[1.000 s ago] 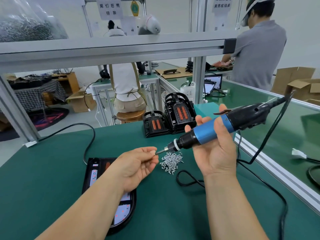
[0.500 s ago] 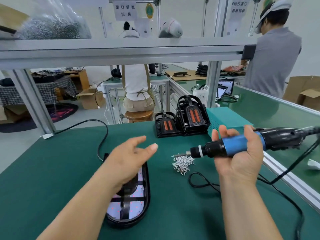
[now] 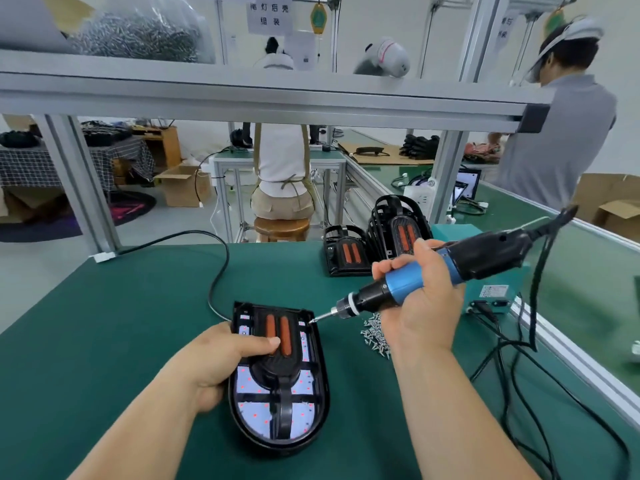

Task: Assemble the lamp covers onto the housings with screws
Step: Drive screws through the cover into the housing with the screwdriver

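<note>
A black lamp housing [image 3: 277, 407] with a black cover and two orange bars lies flat on the green mat in front of me. My left hand [image 3: 221, 358] grips its left edge, thumb pressed on the cover beside the orange bars. My right hand [image 3: 420, 299] holds a blue and black electric screwdriver [image 3: 401, 289]. Its bit tip sits at the housing's upper right corner. A small heap of silver screws [image 3: 374, 336] lies just right of the housing, partly hidden by my right hand.
Two finished black lamp units [image 3: 348, 252] [image 3: 398, 226] stand at the back of the mat. A teal power box [image 3: 491, 292] sits at the right with black cables [image 3: 512, 372] trailing over the mat. An aluminium frame rail [image 3: 263, 98] crosses overhead. Other people work behind.
My left hand came down from the air and now grips the housing. My right hand swung the screwdriver down and left, so its bit meets the housing's upper right corner.
</note>
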